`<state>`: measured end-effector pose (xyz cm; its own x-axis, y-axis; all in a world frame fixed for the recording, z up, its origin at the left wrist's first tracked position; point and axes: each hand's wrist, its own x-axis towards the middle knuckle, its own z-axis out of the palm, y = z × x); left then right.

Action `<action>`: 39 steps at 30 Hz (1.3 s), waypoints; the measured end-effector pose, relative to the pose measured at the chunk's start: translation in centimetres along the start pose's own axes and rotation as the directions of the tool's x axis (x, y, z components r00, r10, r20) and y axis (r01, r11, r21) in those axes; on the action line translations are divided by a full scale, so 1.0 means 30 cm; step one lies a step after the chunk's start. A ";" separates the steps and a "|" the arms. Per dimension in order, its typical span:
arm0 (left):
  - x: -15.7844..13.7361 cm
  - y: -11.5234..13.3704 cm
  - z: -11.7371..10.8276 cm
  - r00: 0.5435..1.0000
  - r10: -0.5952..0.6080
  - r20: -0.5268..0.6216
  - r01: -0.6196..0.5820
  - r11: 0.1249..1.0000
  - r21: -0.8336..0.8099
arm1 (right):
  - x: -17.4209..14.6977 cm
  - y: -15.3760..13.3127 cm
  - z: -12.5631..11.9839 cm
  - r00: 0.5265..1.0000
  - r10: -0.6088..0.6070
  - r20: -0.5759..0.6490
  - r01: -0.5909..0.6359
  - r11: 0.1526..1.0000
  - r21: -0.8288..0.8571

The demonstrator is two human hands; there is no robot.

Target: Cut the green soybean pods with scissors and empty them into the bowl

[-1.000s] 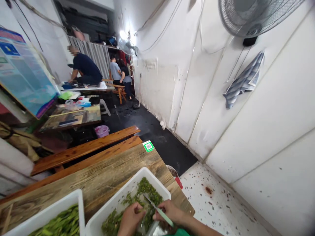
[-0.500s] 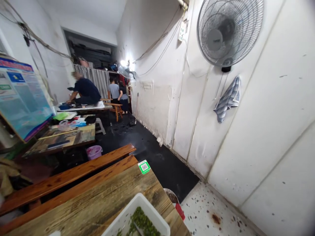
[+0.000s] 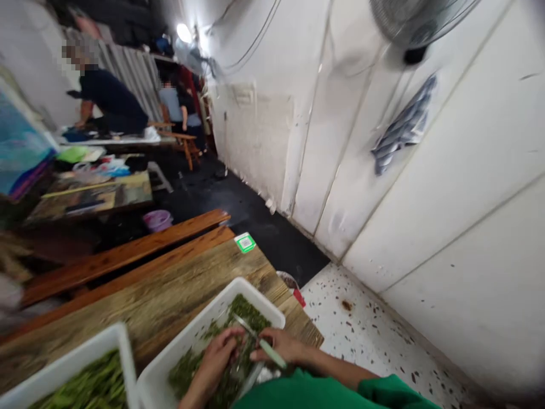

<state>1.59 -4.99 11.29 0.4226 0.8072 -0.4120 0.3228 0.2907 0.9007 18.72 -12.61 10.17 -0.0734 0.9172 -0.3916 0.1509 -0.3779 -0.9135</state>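
Note:
My right hand [image 3: 281, 345] is closed around a small knife [image 3: 272, 353] with a pale green handle. Its thin metal blade points up and left, over chopped greens [image 3: 244, 309] in a white plastic tub [image 3: 155, 363]. Close to the blade, my left hand [image 3: 219, 355] has its fingers curled together over the same tub. Whatever those fingers pinch is too blurred to make out. A second white tub [image 3: 123, 352], at the lower left, holds larger green pieces [image 3: 96, 383].
Both tubs stand on a wooden table [image 3: 170, 307], with a QR-code card [image 3: 245, 243] at its far corner. Wooden benches [image 3: 128, 250] run along its left. A bucket [image 3: 289, 281] stands on the floor by the right edge. Several people are farther back.
The view has tilted down, so the tubs sit higher in it. My two hands and green sleeve have come into sight, with the knife in my right hand.

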 end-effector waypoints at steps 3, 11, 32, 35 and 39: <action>-0.017 0.028 0.022 0.998 0.037 0.052 -0.030 0.990 -0.140 | 0.007 0.026 0.001 1.000 0.000 -0.003 0.000 0.998 0.057; 0.007 -0.024 0.022 0.995 0.012 -0.095 -0.020 0.996 -0.082 | 0.015 0.037 -0.003 1.000 -0.014 -0.016 0.015 0.999 0.039; -0.008 -0.013 0.040 0.976 -0.115 -0.184 0.051 0.946 -0.319 | -0.014 0.050 -0.021 0.994 -0.107 -0.001 0.105 0.977 -0.183; -0.009 -0.005 0.038 0.974 -0.134 -0.184 0.078 0.956 -0.284 | -0.017 0.033 -0.025 0.994 -0.110 0.030 0.113 0.969 -0.221; -0.016 -0.019 0.035 0.982 -0.150 -0.117 0.121 0.968 -0.219 | -0.026 0.012 -0.033 0.991 -0.099 0.093 0.118 0.965 -0.235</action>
<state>2.09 -6.09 10.82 0.2675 0.8092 -0.5231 0.1780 0.4921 0.8522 19.80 -13.33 10.27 -0.1792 0.9343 -0.3080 0.3686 -0.2265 -0.9016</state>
